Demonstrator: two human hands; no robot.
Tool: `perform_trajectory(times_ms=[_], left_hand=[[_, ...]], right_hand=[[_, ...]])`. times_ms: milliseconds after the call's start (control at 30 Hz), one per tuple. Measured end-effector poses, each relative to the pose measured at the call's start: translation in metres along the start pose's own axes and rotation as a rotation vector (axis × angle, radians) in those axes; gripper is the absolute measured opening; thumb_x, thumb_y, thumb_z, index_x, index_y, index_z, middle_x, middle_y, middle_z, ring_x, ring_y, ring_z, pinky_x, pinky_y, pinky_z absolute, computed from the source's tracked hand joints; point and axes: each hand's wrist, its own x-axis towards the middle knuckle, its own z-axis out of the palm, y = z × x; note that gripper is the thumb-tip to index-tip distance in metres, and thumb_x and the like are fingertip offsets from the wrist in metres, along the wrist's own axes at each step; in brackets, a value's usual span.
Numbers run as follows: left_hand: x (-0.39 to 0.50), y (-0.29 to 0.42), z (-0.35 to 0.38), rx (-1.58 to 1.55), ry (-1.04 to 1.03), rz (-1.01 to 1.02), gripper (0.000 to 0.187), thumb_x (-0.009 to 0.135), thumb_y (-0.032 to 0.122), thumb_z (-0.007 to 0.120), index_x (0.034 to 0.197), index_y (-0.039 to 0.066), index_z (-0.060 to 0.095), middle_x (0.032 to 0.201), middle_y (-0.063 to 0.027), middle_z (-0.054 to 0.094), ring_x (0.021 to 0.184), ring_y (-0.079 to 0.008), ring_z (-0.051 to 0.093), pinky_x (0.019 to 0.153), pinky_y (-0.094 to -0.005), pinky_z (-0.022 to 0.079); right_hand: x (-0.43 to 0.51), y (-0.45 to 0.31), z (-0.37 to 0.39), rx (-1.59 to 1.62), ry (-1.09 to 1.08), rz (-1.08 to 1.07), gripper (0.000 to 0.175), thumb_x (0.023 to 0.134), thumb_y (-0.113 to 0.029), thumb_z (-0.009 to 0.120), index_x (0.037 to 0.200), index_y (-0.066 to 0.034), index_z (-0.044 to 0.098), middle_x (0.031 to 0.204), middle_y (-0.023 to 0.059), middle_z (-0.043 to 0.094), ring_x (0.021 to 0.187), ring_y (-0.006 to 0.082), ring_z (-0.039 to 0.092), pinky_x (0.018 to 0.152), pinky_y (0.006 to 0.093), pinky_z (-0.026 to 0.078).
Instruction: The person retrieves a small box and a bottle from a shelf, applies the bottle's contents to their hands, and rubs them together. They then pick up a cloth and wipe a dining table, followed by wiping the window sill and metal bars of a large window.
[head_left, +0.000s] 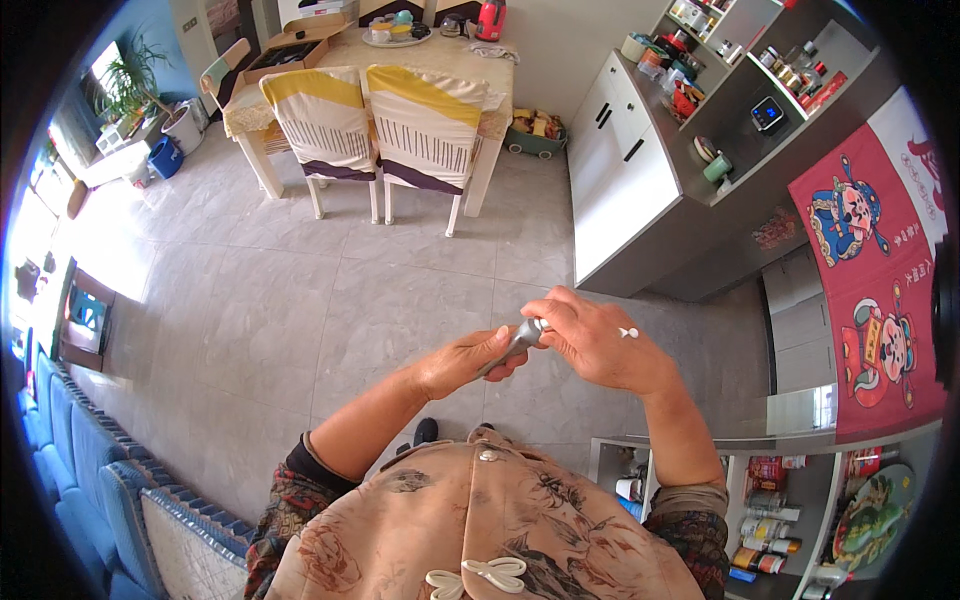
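Note:
In front of my chest, my left hand (474, 358) is wrapped around a silvery-grey squeeze tube (517, 346), which slants up to the right. The fingers of my right hand (600, 337) pinch the tube's white cap end (541, 324). They hide most of it, so I cannot tell whether the cap is on or off. A small dab of white cream (628, 332) sits on the back of my right hand.
Beyond the tiled floor (300, 300) stand a dining table (345, 52) and covered chairs (427, 124). A white-fronted cabinet (626, 165) is ahead right, near a red door curtain (862, 262). Shelves (735, 517) hold bottles at my right; a blue sofa (82, 450) lies left.

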Motion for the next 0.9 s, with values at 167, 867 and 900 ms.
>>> perform_trajectory(times_ms=[167,867,900], left_hand=[[0.005,-0.002,0.003,0.014,-0.076,0.048,0.039,0.101,0.038,0.054,0.12,0.005,0.054,0.093,0.0023,0.052,0.081,-0.0087,0.046,0.073,-0.0251,0.041],[-0.003,-0.025,0.024,0.597,0.057,0.084,0.026,0.088,0.021,0.069,0.103,0.002,0.06,0.074,-0.0025,0.057,0.065,-0.0115,0.05,0.059,-0.0312,0.043],[-0.001,-0.028,0.026,0.555,0.046,0.029,0.018,0.088,0.018,0.067,0.096,0.004,0.061,0.072,0.0011,0.055,0.065,-0.008,0.048,0.057,-0.0288,0.041]], right_hand=[[-0.003,0.004,0.002,-0.043,-0.148,0.021,0.025,0.09,-0.015,0.064,0.111,-0.0041,0.056,0.095,0.0137,0.061,0.079,0.0347,0.064,0.066,0.0418,0.05],[-0.035,0.001,0.045,0.184,-0.13,0.264,0.024,0.092,-0.025,0.061,0.104,-0.0044,0.058,0.094,0.0146,0.067,0.085,0.037,0.065,0.073,0.0448,0.05],[-0.039,-0.002,0.049,0.201,-0.092,0.272,0.024,0.092,-0.025,0.061,0.104,-0.0041,0.058,0.094,0.0151,0.068,0.085,0.0376,0.066,0.074,0.0451,0.05]])
